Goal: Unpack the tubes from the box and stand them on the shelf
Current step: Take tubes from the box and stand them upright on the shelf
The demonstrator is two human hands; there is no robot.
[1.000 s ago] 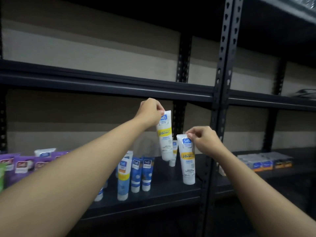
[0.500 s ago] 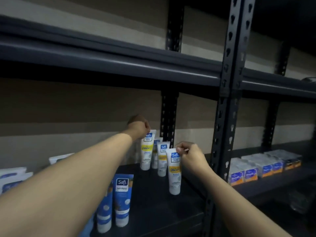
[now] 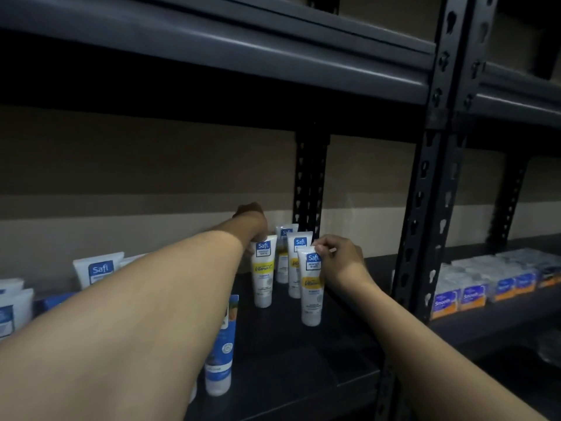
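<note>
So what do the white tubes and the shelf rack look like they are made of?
The white tubes look like soft plastic with a slightly glossy printed skin; light sheen on the body suggests it. The shelf rack looks like dark painted metal: punched keyhole slots in the upright and a dull highlight along the beam.
</note>
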